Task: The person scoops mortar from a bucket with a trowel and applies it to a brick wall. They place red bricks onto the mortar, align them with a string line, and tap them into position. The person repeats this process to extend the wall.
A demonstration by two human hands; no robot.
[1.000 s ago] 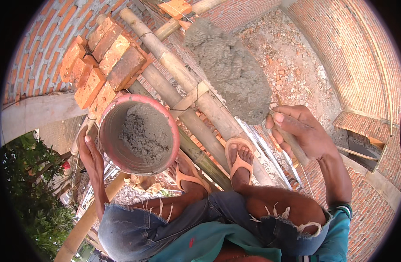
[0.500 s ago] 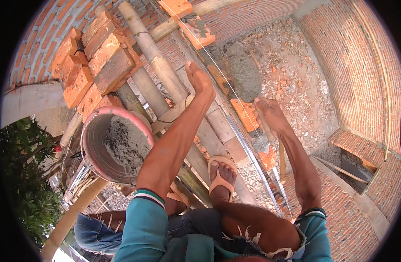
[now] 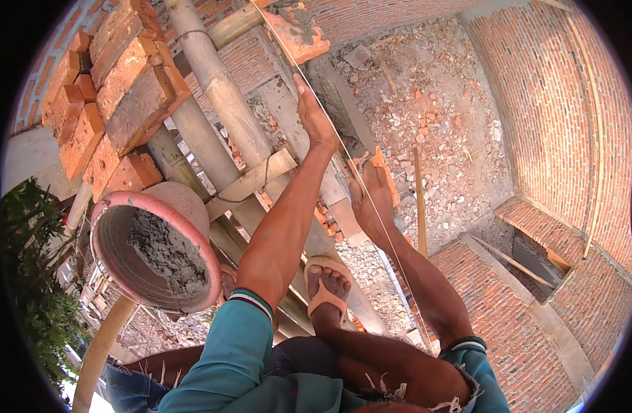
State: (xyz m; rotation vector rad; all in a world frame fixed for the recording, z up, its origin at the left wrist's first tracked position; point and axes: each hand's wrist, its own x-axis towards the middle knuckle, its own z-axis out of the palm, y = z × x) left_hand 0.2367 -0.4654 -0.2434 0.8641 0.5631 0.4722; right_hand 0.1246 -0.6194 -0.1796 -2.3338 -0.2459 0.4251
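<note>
My right hand (image 3: 372, 199) is closed round a trowel, its handle mostly hidden by the fingers. The trowel's long grey blade (image 3: 347, 107) is tilted on edge over the top of the brick wall. My left hand (image 3: 314, 117) is held flat along the near side of the wall, fingers stretched out and holding nothing. A taut string line (image 3: 309, 88) runs close by both hands. One orange brick (image 3: 298, 40) with mortar on it lies in the course beyond the blade. Another brick (image 3: 385, 168) shows beside my right hand.
A pink-rimmed bucket (image 3: 209, 265) of grey mortar (image 3: 166, 251) stands at my left. Behind it is a brick stack (image 3: 133, 89) on bamboo poles (image 3: 223, 103). My sandalled foot (image 3: 326, 286) rests on the scaffold. Rubble (image 3: 433, 144) covers the ground far below, right of the wall.
My right hand has moved left and turned the trowel from flat, loaded with mortar, onto its edge over the wall. My left hand stays flat near the wall. The view has shifted right.
</note>
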